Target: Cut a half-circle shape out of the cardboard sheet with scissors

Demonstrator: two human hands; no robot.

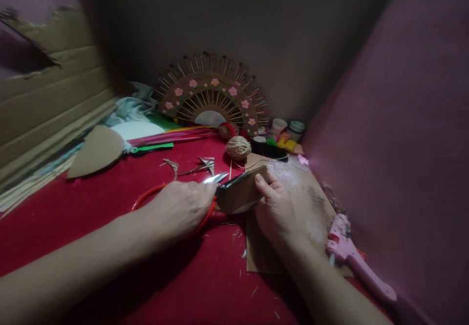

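My left hand [185,203] is wrapped round a pair of scissors with orange-red handles [148,195]. One shiny blade [216,178] stands clear of the cardboard, while a dark part of the scissors lies along the upper edge of a small brown cardboard piece [238,195]. That piece is pinched between the thumb and fingers of my right hand [276,207]. Its lower edge looks curved. Below and behind the right hand lies a flat cardboard sheet [264,254] with whitish, crusted patches. Cardboard offcuts [208,166] rest on the red tabletop [205,281] beyond the scissors.
A decorated stick fan [214,83] with pink flowers stands at the back. Before it sits a ball of twine [238,147]. A pink glue gun [351,251] lies at right, near small pots [296,129]. At left are a half-round cardboard piece [97,151] and coloured strips [176,137].
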